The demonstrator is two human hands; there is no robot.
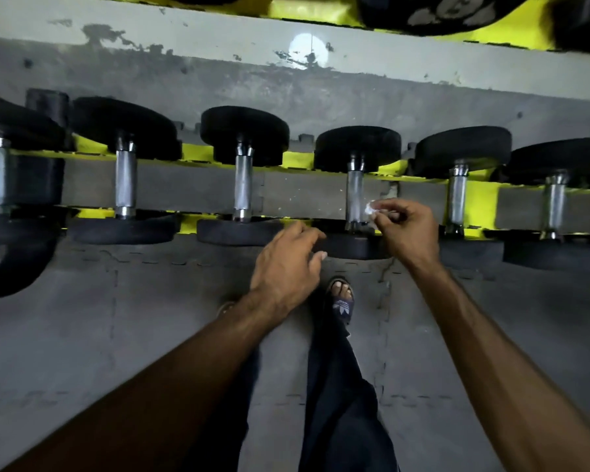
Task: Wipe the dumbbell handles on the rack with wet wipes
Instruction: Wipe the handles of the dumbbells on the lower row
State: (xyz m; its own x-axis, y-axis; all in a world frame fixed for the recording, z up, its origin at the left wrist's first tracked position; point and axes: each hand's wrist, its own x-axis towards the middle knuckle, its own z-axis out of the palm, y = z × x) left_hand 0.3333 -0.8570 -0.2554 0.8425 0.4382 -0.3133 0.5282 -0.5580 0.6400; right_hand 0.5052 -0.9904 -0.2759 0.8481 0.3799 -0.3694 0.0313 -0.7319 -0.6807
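Several black dumbbells with steel handles lie in a row on a yellow rack (pixel 481 202). My right hand (pixel 406 229) pinches a small crumpled white wet wipe (pixel 371 208) just right of the steel handle (pixel 355 195) of the dumbbell in the middle of the row; whether the wipe touches the handle I cannot tell. My left hand (pixel 283 267) hovers with loosely curled fingers by the near black head (pixel 351 247) of that same dumbbell and holds nothing. Further handles stand to the left (pixel 242 185) and right (pixel 456 199).
Grey interlocking floor mats (pixel 116 335) lie under the rack. My foot in a dark sandal (pixel 341 299) stands just below the middle dumbbell, my dark trouser leg below it. An upper yellow shelf (pixel 307 8) with black weights runs along the top edge.
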